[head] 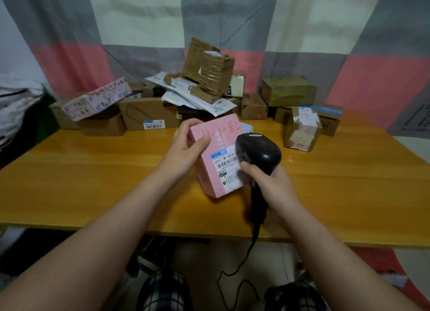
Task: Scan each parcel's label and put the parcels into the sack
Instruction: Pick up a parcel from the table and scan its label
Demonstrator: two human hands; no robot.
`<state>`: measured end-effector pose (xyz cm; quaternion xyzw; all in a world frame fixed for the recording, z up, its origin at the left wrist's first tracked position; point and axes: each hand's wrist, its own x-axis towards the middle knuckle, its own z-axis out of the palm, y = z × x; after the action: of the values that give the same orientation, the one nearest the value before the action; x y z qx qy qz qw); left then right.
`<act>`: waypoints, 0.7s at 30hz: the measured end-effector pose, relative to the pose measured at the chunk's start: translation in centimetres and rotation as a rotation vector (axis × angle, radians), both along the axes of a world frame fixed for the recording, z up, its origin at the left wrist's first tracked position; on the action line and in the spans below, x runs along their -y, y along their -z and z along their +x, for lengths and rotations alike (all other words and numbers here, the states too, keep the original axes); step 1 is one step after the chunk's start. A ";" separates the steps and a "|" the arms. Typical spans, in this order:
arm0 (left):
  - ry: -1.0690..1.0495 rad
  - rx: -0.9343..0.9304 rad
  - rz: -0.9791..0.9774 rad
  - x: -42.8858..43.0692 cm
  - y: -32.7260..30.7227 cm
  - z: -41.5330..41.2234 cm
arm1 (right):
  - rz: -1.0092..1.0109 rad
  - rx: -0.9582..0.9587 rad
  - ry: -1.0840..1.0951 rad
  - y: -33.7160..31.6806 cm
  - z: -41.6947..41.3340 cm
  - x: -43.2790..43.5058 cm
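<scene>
While left hand [186,145] grips matte pink box [217,157], right hand [272,185] clasps glossy blk scanner [259,154] w/ rounded head.

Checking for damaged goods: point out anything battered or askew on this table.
The topmost taped box looks crushed, flaps bent, and sits tilted. The patterned box lies tilted on a carton. The pink parcel being scanned looks intact.

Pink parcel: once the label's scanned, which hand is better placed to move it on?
Left. The left hand grips the pink parcel by its upper end; the right hand holds the scanner.
</scene>
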<state>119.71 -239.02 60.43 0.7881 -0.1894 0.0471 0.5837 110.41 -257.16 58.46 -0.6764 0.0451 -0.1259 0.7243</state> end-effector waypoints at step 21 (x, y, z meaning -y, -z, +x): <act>-0.204 0.306 0.357 -0.3 -1.0 -0.5 | -0.518 0.062 0.169 3.1 -6.2 -0.8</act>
<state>119.23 -238.68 61.44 0.8775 -0.2001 0.1904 0.3921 104.17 -256.37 55.34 -0.8287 0.0454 -0.2139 0.5153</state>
